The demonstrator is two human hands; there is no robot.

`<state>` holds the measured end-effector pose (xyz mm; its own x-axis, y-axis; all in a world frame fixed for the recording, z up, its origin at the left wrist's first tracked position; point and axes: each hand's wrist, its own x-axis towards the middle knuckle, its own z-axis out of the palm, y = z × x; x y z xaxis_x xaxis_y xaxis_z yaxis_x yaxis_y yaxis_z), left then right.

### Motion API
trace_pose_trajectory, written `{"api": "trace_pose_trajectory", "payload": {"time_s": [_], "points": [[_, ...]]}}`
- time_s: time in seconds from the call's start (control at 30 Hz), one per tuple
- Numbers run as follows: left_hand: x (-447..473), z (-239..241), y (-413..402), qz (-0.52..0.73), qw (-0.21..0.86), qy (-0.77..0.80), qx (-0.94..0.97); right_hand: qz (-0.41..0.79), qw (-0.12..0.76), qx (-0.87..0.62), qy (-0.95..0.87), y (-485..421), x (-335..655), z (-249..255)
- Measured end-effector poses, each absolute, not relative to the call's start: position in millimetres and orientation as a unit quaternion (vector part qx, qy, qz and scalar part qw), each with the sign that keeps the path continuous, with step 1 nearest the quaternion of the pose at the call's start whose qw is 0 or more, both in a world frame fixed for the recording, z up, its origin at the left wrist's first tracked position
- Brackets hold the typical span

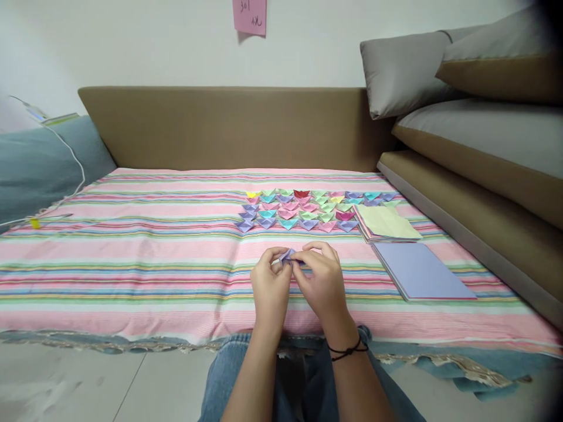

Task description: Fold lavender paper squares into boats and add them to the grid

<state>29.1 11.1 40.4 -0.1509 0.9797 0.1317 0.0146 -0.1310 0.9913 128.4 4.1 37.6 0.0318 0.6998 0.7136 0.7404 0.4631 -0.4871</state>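
My left hand and my right hand meet above the striped sheet, fingers pinched together on a small folded lavender paper piece. Most of that piece is hidden by my fingertips. Beyond my hands lie several rows of small folded paper shapes in purple, pink, green, blue, yellow and red. To the right sit two stacks of square paper, one topped by a pale yellow sheet, the nearer one topped by a lavender sheet.
A pink striped sheet covers a low bed with a brown headboard. Grey and brown cushions are stacked at the right. A teal pillow and a white cable lie at the left. A pink note hangs on the wall.
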Motion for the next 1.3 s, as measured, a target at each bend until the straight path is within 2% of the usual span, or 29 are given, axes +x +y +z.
{"api": "trace_pose_trajectory", "payload": {"time_s": [0.2, 0.3, 0.37, 0.53, 0.63, 0.97, 1.3], "points": [[29, 40, 13, 0.567, 0.428, 0.508, 0.487, -0.007, 0.516, -0.513, -0.686, 4, 128, 37], [28, 41, 14, 0.569, 0.48, 0.471, 0.473, 0.034, 0.548, -0.534, -0.643, 5, 130, 37], [27, 43, 14, 0.566, 0.533, 0.436, 0.453, 0.098, 0.594, -0.555, -0.574, 5, 134, 37], [21, 48, 13, 0.532, 0.616, 0.384, 0.437, 0.366, 0.694, -0.502, -0.365, 7, 144, 34], [20, 49, 13, 0.531, 0.62, 0.383, 0.433, 0.428, 0.706, -0.469, -0.315, 6, 144, 35], [24, 48, 14, 0.534, 0.616, 0.36, 0.453, 0.437, 0.694, -0.454, -0.349, 7, 141, 37], [29, 47, 12, 0.553, 0.596, 0.378, 0.443, 0.361, 0.669, -0.487, -0.431, 7, 143, 31]]}}
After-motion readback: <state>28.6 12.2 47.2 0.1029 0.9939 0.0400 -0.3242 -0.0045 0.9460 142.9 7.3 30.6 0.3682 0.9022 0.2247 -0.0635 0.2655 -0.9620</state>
